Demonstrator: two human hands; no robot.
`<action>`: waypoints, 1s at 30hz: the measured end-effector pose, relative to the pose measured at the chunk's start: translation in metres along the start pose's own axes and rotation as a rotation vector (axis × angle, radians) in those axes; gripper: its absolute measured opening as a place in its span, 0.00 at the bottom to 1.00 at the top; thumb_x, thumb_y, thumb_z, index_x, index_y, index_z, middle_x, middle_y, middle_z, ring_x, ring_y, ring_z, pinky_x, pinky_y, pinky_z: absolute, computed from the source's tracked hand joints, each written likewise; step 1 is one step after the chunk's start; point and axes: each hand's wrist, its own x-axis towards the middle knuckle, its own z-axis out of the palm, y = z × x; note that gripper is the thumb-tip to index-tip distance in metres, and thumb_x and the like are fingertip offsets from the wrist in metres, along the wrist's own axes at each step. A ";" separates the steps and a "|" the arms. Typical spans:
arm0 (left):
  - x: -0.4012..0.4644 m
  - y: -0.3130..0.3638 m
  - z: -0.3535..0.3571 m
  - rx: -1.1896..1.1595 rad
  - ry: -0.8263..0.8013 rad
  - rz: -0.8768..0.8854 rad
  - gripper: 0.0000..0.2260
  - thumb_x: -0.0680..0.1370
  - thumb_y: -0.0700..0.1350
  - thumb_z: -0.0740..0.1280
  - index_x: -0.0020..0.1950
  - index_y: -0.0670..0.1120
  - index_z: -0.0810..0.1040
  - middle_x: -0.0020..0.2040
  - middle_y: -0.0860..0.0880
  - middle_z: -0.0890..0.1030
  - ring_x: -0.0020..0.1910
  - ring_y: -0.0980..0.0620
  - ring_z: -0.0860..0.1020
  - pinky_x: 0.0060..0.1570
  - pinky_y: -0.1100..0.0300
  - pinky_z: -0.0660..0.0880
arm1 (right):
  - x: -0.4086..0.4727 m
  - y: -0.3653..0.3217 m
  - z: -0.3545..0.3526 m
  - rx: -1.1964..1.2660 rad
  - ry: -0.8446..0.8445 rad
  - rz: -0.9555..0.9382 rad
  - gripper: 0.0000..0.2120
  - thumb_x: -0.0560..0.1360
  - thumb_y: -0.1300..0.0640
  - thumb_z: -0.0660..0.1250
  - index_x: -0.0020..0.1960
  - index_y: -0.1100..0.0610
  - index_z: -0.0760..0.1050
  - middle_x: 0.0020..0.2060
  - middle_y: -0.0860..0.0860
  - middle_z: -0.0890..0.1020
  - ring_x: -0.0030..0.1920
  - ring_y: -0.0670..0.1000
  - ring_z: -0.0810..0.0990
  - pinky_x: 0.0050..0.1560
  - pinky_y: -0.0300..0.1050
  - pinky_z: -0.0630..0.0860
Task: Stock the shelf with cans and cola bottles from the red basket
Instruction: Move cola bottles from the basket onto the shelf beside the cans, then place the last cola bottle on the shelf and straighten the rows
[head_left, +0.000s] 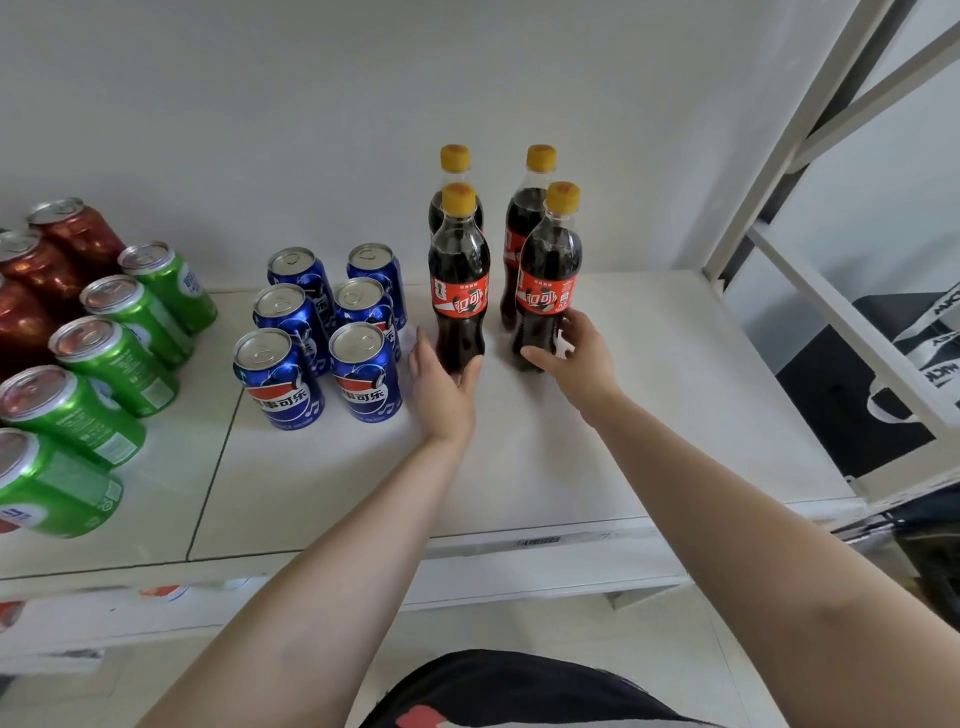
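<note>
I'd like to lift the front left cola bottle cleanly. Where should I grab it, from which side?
Take the front left cola bottle at its pinched waist below the label, from the front: blue cans crowd its left, the front right cola bottle its right.

- One wide-angle camera sits on the person's head and looks forward and down over the flat white shelf board (649, 415).
- It is near: both bare forearms run up from the bottom edge, and the left hand (441, 387) and right hand (582, 358) reach mid-frame at the yellow-capped, dark left front cola bottle (460, 280) and right front cola bottle (550, 275).
- It faces the plain pale wall (311, 104); the white metal shelf upright (779, 156) slants along the right edge.
</note>
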 end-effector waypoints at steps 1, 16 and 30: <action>-0.005 0.000 -0.001 0.012 -0.017 -0.008 0.36 0.75 0.54 0.68 0.76 0.39 0.58 0.74 0.41 0.66 0.74 0.43 0.62 0.72 0.50 0.59 | -0.005 0.000 -0.001 -0.006 0.009 0.022 0.36 0.68 0.54 0.76 0.72 0.54 0.65 0.66 0.52 0.75 0.66 0.50 0.72 0.67 0.48 0.69; -0.157 -0.004 -0.101 0.071 -0.141 0.260 0.20 0.77 0.41 0.65 0.69 0.46 0.71 0.64 0.48 0.76 0.62 0.50 0.74 0.58 0.64 0.67 | -0.173 0.009 -0.017 -0.305 -0.038 -0.270 0.20 0.73 0.57 0.69 0.64 0.53 0.74 0.59 0.49 0.77 0.60 0.50 0.75 0.56 0.42 0.72; -0.487 -0.145 -0.288 0.424 -0.081 -0.361 0.21 0.78 0.45 0.63 0.71 0.47 0.68 0.65 0.46 0.74 0.65 0.45 0.72 0.62 0.52 0.70 | -0.455 0.050 0.065 -0.697 -0.743 -0.532 0.23 0.75 0.52 0.65 0.69 0.52 0.69 0.65 0.52 0.74 0.65 0.55 0.72 0.60 0.48 0.72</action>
